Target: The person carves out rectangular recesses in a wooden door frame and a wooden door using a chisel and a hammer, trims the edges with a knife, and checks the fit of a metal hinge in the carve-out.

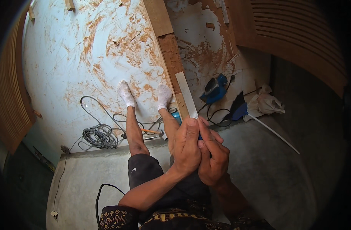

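Note:
My left hand [186, 147] and my right hand [213, 157] are pressed together with fingers closed around a long, flat, pale metal blade [185, 90] with a blue handle, mostly hidden by the fingers. The blade points up the picture, over a long strip of brown wood [164, 50] that runs along a white board [60, 57] smeared with brown dust. My feet in white socks rest on that board, left of the strip.
A blue power planer [215, 88], a blue broom head [238, 109] and a crumpled plastic bag [270, 101] lie at the right. Coiled grey cable [98, 136] and an orange-handled tool [150, 131] lie by my feet. Slatted wooden panels [290, 34] stand at both sides.

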{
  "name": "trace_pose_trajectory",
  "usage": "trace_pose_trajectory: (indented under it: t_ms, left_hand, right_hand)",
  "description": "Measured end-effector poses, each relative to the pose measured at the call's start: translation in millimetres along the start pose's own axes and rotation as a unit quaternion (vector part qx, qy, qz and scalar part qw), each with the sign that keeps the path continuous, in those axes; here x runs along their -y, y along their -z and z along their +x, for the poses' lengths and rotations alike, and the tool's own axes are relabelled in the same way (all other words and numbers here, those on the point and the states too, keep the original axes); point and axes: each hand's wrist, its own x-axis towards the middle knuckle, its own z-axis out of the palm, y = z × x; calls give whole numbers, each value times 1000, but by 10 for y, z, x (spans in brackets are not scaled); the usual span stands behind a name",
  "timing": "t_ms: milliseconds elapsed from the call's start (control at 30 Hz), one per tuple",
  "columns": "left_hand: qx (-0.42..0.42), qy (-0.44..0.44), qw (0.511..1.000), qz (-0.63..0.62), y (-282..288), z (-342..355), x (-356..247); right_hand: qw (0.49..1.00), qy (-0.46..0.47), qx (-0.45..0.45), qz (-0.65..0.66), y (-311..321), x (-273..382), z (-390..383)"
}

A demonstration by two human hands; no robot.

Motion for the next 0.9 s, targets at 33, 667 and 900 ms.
trace_pose_trajectory:
  t_ms: [33,667,900]
  left_hand:
    - [-3,-10,1000,1,-6,3,5]
    - [-46,-68,987,135,130,71,219]
    - [-31,-63,994,82,-13,50,70]
  right_hand:
    - [1000,3,0,-6,0,10,5]
    - [1000,20,-19,2,-79,-126,7]
    - [1000,19,-23,-8,-67,-145,-8]
